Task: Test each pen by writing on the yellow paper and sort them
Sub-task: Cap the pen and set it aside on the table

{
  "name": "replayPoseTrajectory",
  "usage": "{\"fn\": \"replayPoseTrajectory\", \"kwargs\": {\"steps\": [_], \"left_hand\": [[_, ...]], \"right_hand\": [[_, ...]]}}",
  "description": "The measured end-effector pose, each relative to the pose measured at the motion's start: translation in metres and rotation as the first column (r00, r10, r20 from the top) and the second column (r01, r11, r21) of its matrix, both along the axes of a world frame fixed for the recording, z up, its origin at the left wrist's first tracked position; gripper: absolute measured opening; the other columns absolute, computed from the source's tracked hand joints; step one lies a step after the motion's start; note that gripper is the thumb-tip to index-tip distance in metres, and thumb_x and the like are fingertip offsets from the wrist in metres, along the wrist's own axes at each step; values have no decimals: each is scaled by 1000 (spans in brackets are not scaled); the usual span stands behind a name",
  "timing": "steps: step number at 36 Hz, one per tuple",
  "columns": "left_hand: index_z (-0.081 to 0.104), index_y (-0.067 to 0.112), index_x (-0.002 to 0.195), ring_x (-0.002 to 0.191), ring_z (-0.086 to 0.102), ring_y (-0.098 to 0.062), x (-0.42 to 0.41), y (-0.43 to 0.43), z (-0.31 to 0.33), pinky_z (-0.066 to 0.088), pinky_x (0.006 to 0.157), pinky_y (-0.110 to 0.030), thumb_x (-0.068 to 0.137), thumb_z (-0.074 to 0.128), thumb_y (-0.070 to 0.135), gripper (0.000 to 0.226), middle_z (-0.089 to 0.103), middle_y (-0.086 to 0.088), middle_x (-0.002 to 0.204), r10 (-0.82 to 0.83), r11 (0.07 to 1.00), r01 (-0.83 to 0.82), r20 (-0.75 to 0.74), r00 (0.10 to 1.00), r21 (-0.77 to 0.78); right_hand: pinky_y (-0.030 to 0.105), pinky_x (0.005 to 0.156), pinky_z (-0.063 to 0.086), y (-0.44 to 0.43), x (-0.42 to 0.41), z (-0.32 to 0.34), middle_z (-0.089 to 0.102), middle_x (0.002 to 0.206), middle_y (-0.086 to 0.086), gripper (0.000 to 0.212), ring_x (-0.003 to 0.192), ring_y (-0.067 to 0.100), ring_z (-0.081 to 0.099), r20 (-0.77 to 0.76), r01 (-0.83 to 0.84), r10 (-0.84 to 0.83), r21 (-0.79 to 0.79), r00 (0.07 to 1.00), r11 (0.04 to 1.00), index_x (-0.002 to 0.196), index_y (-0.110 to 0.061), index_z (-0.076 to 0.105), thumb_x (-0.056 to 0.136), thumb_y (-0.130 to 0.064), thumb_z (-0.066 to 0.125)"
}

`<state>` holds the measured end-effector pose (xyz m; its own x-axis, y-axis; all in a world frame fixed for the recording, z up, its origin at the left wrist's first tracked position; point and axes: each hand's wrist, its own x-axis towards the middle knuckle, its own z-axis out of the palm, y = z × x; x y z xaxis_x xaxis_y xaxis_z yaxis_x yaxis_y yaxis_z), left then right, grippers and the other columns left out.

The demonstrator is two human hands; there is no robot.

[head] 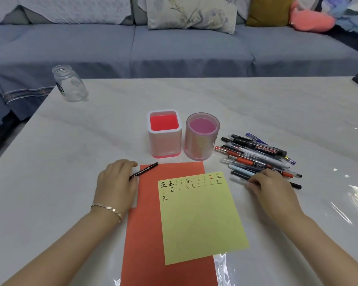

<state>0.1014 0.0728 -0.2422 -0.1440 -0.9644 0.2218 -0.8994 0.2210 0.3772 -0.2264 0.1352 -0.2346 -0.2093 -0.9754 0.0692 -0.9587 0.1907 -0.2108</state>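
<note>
The yellow paper (201, 219) lies on a red sheet (145, 234) in front of me, with rows of small test marks along its top. My left hand (116, 182) rests at the red sheet's left edge, fingers curled over the lower end of a thin black pen (146, 169) that points up and right. My right hand (271, 188) sits on the near edge of the pen pile (260, 153), its fingers curled round a white-tipped pen (237, 179). A square pink-and-white holder (164, 139) and a round pink holder (202, 145) stand behind the papers; no pens show in either.
A clear glass jar (70, 83) stands near the far left corner of the pale marble table (70, 153). A blue sofa (174, 50) with cushions runs behind the table. Glossy film covers the table's right side.
</note>
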Motion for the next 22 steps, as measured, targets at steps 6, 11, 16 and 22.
{"fn": "replayPoseTrajectory", "kwargs": {"steps": [6,11,16,22], "left_hand": [[52,14,120,106,48,-14,-49,31,34,36,91,-25,83,45,34,42,62,-5,113,-380,925,363,-204,902,-115],[61,19,101,75,59,-10,-71,50,44,49,62,-29,88,41,35,29,67,5,81,-541,839,521,-140,830,-155],[60,24,92,63,47,-9,-65,57,50,44,62,-27,92,35,39,29,49,12,61,-317,924,373,-370,873,88],[57,29,82,50,49,-2,-54,65,52,40,53,-14,95,43,26,20,55,15,54,-142,909,360,-659,739,208]], "right_hand": [[31,62,40,4,41,39,64,73,-3,19,70,23,59,120,-345,370,-187,921,920,84,-17,66,90,-27,51],[26,61,45,12,76,55,63,76,-3,27,69,17,58,31,-588,633,-339,773,735,88,-18,68,89,-35,46],[29,90,34,13,78,49,64,97,5,24,95,21,51,22,-342,442,-600,897,723,94,-14,68,81,-33,61],[5,73,42,19,96,54,50,98,-11,56,75,0,52,856,288,53,-230,514,930,120,-30,43,75,-17,73]]}}
